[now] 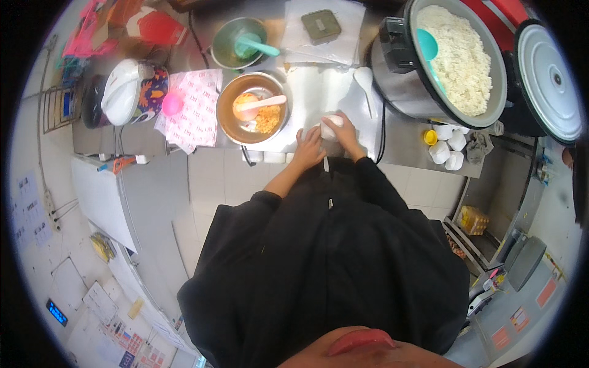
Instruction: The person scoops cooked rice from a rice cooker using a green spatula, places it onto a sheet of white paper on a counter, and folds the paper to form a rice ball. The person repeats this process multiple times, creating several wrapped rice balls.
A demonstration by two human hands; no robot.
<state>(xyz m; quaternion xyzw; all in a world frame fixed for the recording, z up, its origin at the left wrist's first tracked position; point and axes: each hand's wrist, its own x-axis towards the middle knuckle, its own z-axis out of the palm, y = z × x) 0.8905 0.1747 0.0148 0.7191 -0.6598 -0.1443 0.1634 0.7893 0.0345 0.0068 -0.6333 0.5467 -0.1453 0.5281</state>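
A small white paper-wrapped bundle (331, 127) is at the near edge of the steel worktop. My right hand (345, 133) has its fingers closed around the bundle's right side. Beside it on the left, my left hand (310, 146) has bent fingers reaching its left edge; whether they grip it cannot be told. A steel bowl (222, 112) to the left holds orange-brown food and a pale pink spoon (267, 102). Beyond my right hand a white spoon (363, 79) lies on the worktop. The large cooker (400, 99) at the right holds white rice (464, 64) and a turquoise scoop (428, 44).
Printed paper sheets (195, 106) lie left of the bowl, a pink cup (172, 104) on them. Behind stand a green-stained bowl (221, 34) and white sheets (294, 23) under a square weight (321, 26). White wrapped bundles (439, 152) and a yellow cup (430, 137) sit below the cooker.
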